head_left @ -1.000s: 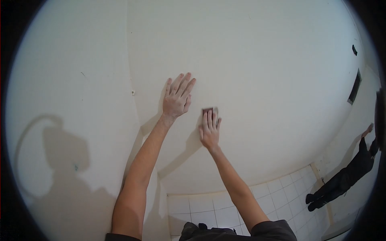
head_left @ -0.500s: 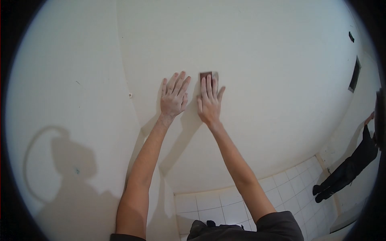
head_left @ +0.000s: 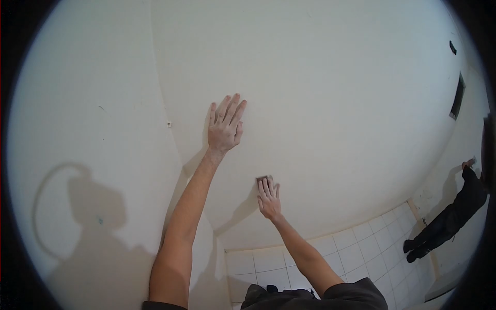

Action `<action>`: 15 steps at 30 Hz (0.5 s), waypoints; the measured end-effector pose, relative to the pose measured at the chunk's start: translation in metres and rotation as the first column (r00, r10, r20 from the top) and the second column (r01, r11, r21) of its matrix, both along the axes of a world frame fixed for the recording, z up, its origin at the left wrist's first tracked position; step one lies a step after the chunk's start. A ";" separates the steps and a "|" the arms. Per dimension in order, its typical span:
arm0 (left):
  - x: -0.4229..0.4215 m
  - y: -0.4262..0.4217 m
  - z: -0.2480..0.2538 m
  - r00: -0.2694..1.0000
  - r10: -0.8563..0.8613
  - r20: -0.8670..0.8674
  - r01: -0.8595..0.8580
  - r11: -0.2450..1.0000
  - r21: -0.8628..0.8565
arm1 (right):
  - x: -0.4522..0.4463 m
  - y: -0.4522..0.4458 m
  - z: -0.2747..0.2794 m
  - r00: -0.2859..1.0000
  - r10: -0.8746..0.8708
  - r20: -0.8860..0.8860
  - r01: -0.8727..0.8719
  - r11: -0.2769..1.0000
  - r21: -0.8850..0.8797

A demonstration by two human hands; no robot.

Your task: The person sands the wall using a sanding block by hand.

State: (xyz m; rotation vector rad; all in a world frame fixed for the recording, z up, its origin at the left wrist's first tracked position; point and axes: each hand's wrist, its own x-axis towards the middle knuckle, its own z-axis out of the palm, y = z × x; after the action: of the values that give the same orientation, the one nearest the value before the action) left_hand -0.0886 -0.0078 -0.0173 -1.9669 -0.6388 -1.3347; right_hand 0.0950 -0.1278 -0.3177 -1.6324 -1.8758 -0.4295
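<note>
Head view: our left hand [head_left: 224,126] rests spread on the wall [head_left: 336,103], our right hand [head_left: 269,198] flat, fingers extended, over a dark pad [head_left: 261,179].

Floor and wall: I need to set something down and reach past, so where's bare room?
Free: floor tiles between the right arm and other person's shoes; wall above the left hand, and from the right hand across to the dark opening. Crowded: the corner behind the left arm, and at the pad.
</note>
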 end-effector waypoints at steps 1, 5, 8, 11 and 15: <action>0.000 0.001 0.001 1.000 0.003 -0.001 -0.003 1.000 0.005 | 0.001 -0.005 -0.008 0.999 -0.025 -0.039 0.024 1.000 -0.013; -0.001 0.001 0.000 1.000 0.021 -0.008 -0.021 1.000 0.002 | 0.009 0.024 0.032 0.976 -0.051 -0.211 0.089 0.981 0.171; -0.003 0.002 -0.001 0.996 0.085 -0.029 -0.085 0.996 0.008 | 0.005 0.045 0.141 0.973 -0.040 -0.226 0.123 0.923 0.365; -0.003 0.008 -0.002 0.996 0.084 -0.021 -0.084 0.996 0.032 | -0.007 0.045 0.239 0.995 -0.028 -0.100 0.069 0.895 0.440; 0.001 0.006 0.001 0.999 -0.018 0.039 0.015 0.997 0.073 | -0.012 0.053 0.242 1.000 -0.001 0.014 -0.006 0.892 0.451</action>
State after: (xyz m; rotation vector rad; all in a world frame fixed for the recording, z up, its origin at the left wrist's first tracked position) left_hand -0.0872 -0.0019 -0.0166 -1.8957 -0.5850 -1.3907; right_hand 0.0833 -0.0748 -0.0755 -1.3120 -1.6288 -0.8112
